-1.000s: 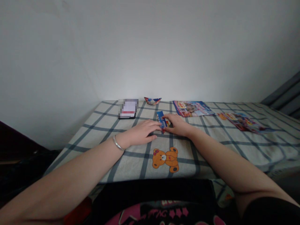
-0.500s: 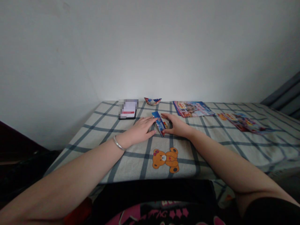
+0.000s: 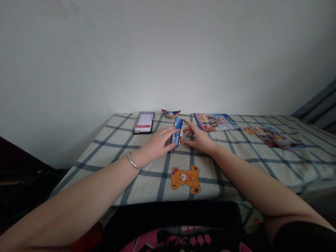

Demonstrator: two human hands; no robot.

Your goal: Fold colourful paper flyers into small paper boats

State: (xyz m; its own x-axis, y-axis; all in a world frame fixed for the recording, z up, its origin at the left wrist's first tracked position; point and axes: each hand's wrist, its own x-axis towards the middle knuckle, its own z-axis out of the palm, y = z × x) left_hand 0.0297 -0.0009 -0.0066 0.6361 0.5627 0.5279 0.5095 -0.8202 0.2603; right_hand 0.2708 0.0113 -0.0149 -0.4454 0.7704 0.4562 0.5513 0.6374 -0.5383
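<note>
A folded blue printed paper (image 3: 177,134) stands tilted up off the checked bed sheet (image 3: 147,175). My left hand (image 3: 157,145), with a silver bangle on the wrist, holds the paper's left side with its fingertips. On the paper's right, my right hand (image 3: 197,138) has its fingers spread, their tips at or close to the paper's edge. A small folded paper boat (image 3: 170,112) sits by the wall behind the paper.
A phone (image 3: 143,123) lies at the back left of the sheet. One colourful leaflet (image 3: 215,121) lies right of the boat, and another leaflet (image 3: 273,137) lies further right. A bear print (image 3: 186,178) marks the sheet near me. A white wall (image 3: 168,56) rises right behind the bed.
The blue paper has been lifted from lying flat to standing on edge. My left hand moved from pressing it down to holding its side, and my right hand's fingers have spread.
</note>
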